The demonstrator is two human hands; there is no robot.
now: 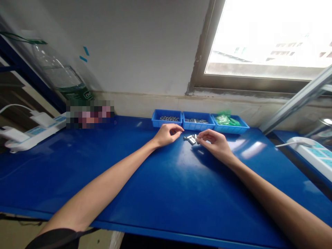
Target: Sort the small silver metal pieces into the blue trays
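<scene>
Several small silvery metal pieces [192,140] lie in a loose pile on the blue tabletop [145,193], between my two hands. My right hand [215,143] is at the right side of the pile, thumb and forefinger pinched on a small metal piece at its edge. Just left of the pile, my left hand [167,135] has its thumb and fingers curled together in a pinch. Whatever may be between those fingertips is too small to make out. Dark small pieces sit at the pile's left end.
Along the wall stand three blue bins: one with small metal parts [166,123], one with longer metal pieces [198,127], one with green plastic bags [229,128]. Power strips lie left [36,133] and right [311,152]. A large bottle [59,69] stands back left.
</scene>
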